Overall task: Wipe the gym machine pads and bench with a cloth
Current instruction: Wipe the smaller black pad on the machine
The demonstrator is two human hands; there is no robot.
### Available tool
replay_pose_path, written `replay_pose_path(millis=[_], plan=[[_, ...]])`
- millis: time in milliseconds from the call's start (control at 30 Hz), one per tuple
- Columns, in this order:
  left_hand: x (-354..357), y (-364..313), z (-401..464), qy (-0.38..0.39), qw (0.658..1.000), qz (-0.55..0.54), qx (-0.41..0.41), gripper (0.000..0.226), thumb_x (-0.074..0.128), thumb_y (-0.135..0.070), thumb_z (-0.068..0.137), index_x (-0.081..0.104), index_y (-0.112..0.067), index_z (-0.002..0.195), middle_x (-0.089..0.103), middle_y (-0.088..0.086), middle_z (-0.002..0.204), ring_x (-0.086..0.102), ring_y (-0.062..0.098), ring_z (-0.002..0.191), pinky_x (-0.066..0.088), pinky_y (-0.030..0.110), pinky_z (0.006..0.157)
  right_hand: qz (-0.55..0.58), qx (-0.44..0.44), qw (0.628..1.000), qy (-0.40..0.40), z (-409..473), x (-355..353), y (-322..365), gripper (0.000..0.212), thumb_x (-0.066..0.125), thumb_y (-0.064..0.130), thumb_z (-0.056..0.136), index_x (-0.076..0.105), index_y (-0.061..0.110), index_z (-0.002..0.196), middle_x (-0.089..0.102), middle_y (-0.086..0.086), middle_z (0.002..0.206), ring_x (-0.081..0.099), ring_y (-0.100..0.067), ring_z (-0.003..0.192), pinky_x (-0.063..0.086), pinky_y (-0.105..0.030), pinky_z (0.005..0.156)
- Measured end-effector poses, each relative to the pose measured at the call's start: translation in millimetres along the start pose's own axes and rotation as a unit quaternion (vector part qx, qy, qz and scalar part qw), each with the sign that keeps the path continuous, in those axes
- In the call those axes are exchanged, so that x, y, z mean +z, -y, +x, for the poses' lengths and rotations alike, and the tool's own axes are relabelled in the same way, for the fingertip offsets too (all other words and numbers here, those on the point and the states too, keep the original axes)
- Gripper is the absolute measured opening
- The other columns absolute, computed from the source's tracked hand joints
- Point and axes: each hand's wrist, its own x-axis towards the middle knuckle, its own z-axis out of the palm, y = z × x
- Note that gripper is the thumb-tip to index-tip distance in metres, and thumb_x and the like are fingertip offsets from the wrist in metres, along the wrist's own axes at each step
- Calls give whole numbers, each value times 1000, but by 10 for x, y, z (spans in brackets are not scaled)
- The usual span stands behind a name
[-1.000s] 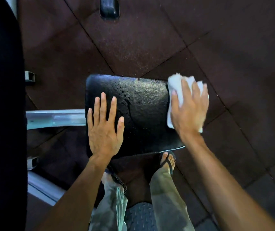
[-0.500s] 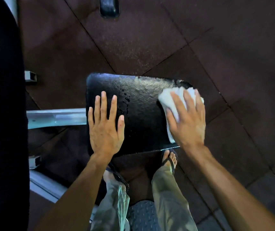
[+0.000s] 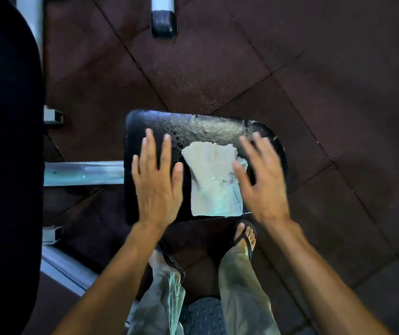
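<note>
A black seat pad point(image 3: 203, 128) lies flat below me, wet and shiny along its far edge. A white cloth point(image 3: 211, 182) lies spread on the middle of the pad. My left hand point(image 3: 156, 183) rests flat on the pad's left part, fingers apart. My right hand point(image 3: 260, 182) is blurred, with spread fingers, at the cloth's right edge; its fingers are not closed on the cloth. Along the left edge stands a large black back pad point(image 3: 4, 165), seen from its side.
A pale metal bar point(image 3: 82, 172) joins the seat pad to the frame on the left. A capped frame foot point(image 3: 164, 22) stands on the dark rubber floor tiles point(image 3: 326, 93) at the top. My sandalled feet point(image 3: 244, 234) stand just below the pad.
My right hand swept the cloth from the pad's right edge to its middle and then released it. The cloth now lies spread flat. My left hand has stayed on the pad.
</note>
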Motion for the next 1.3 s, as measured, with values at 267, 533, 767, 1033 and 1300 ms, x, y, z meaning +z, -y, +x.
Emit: replay_pose_path(millis=[267, 533, 767, 1033, 1300], plan=[[463, -1018, -354, -9, 997, 70, -14, 54, 38, -53, 99, 34, -36, 150, 27, 1, 163, 22, 26, 152, 19, 61, 119, -114, 31, 993, -19, 176, 76, -456, 51, 37, 36, 105, 32, 28, 155, 17, 1, 168, 9, -22, 156, 8, -44, 126], [204, 25, -385, 8, 995, 96, 27, 57, 49, -46, 90, 42, -32, 145, 41, 7, 155, 25, 33, 146, 33, 63, 112, -132, 20, 990, -41, 143, 103, -451, 51, 39, 35, 105, 35, 26, 154, 22, -3, 167, 15, -26, 155, 17, -46, 125], [212, -272, 714, -33, 998, 37, 31, 47, 49, -40, 94, 51, -26, 139, 47, 7, 150, 34, 36, 143, 36, 57, 110, -156, 20, 986, -55, 144, 142, -474, 52, 38, 36, 104, 34, 26, 155, 23, -3, 167, 17, -25, 155, 21, -46, 125], [106, 36, -297, 8, 978, 66, 195, 51, 52, -41, 97, 47, -24, 145, 44, 9, 153, 34, 35, 145, 41, 54, 109, -137, 9, 989, -46, 115, 94, -485, 53, 37, 36, 103, 35, 24, 154, 23, -4, 166, 17, -26, 155, 22, -47, 124], [184, -229, 772, -49, 996, 35, 61, 44, 50, -44, 97, 54, -28, 137, 51, 7, 147, 38, 37, 140, 37, 51, 112, -155, 11, 986, -56, 122, 134, -508, 53, 38, 36, 103, 35, 26, 154, 23, -4, 166, 18, -26, 155, 20, -44, 124]])
